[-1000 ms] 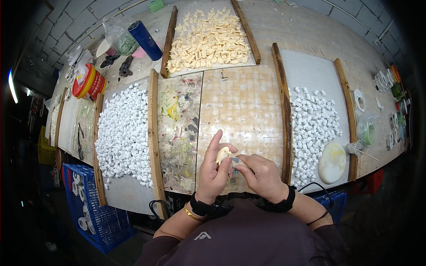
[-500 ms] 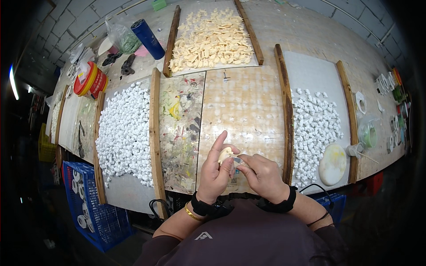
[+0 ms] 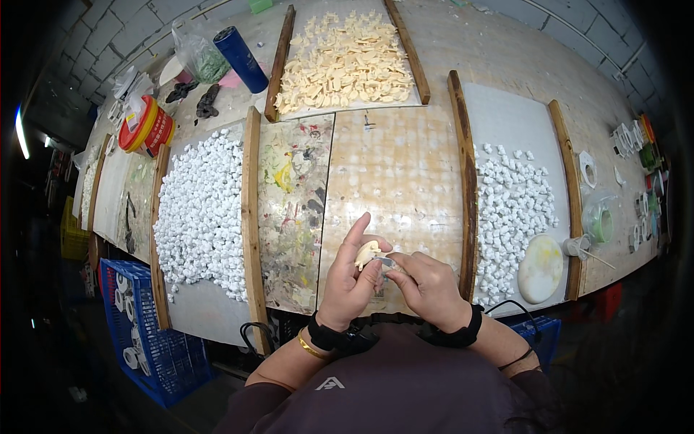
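In front of my chest my left hand point(image 3: 350, 278) grips a small cream-coloured moulded piece point(image 3: 367, 252) between thumb and fingers, its index finger stretched upward. Close against it, my right hand point(image 3: 432, 284) pinches a small flat grey blade-like tool point(image 3: 384, 262), most of it covered by the fingers. The tool's grey end touches or nearly touches the piece; I cannot tell which. Many similar cream pieces point(image 3: 343, 61) lie heaped on a board at the far middle of the table.
Small white lumps cover a board at the left point(image 3: 201, 217) and another at the right point(image 3: 510, 210), between wooden rails point(image 3: 250, 224). A pale oval disc point(image 3: 541, 269) lies on the right board. A blue cylinder point(image 3: 241, 61) and a red-yellow bucket point(image 3: 147, 126) stand far left. A blue crate point(image 3: 163, 362) stands below.
The hands keep nearly the same pose around the cream piece. The grey tool sits at a slightly different angle, and the whole view has shifted a little.
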The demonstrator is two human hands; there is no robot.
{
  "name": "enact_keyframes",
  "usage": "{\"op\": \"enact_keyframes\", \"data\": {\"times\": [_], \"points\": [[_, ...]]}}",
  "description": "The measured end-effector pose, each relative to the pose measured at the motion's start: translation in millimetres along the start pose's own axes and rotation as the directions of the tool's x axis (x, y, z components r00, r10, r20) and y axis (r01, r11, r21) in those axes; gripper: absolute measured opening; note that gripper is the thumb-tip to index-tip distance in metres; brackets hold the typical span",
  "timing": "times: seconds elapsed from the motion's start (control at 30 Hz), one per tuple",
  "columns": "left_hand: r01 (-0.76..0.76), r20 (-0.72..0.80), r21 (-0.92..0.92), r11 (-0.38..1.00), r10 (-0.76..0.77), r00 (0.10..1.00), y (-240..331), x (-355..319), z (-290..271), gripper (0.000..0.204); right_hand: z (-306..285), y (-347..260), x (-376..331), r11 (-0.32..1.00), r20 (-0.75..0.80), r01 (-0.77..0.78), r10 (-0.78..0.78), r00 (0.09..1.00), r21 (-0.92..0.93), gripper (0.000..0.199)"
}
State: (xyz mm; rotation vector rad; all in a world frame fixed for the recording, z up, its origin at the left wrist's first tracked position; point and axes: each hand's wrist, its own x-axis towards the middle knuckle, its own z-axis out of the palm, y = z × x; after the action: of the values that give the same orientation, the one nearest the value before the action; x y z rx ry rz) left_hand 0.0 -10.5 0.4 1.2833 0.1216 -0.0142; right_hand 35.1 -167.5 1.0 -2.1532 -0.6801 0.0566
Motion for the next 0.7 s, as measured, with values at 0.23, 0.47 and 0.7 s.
{"op": "enact_keyframes", "data": {"times": [0.23,0.47,0.7], "points": [[-0.005,0.011,-0.020,1.000,0.005,1.000,-1.1,0.7,-0.3,0.060,-1.6,-1.1,0.7,1.000,0.009,0.003,-0.003,1.000,-0.001,0.019],[-0.015,0.020,-0.009,1.000,0.015,1.000,-2.0,1.0,-0.6,0.057,-1.6,-1.1,1.2,1.000,0.020,-0.005,0.005,1.000,-0.008,0.018],[-0.013,0.020,-0.020,1.000,0.014,1.000,-3.6,1.1,-1.3,0.056,0.5,0.6,1.3,1.000,0.003,-0.002,0.002,1.000,0.004,0.019]]}}
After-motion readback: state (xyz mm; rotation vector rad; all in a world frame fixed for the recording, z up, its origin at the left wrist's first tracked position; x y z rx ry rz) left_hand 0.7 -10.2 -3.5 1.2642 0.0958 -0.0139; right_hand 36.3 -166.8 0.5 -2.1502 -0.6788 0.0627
